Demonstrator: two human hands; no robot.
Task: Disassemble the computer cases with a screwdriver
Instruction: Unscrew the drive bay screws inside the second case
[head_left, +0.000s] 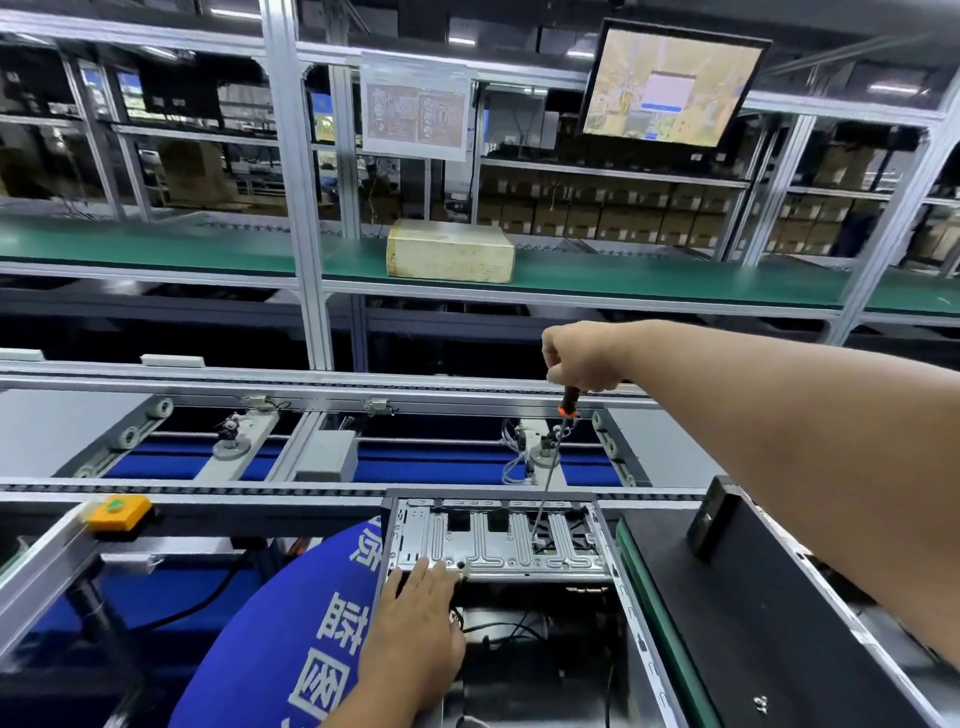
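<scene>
An open computer case (639, 613) stands in front of me, its silver drive bracket (493, 540) across the top. My right hand (584, 356) is raised above it, closed around the black and orange handle of a long screwdriver (551, 457). The thin shaft runs down and its tip meets the bracket near the right side. My left hand (415, 623) lies flat with fingers spread on the bracket's near left edge. Dark cables show inside the case below the bracket.
A black side panel (769, 597) lies on the right, with a black block (711, 514) on it. A yellow button box (118, 512) sits on the conveyor rail at left. A cardboard box (449, 250) rests on the green shelf behind. A monitor (670, 85) hangs above. A blue cloth (291, 639) lies at left.
</scene>
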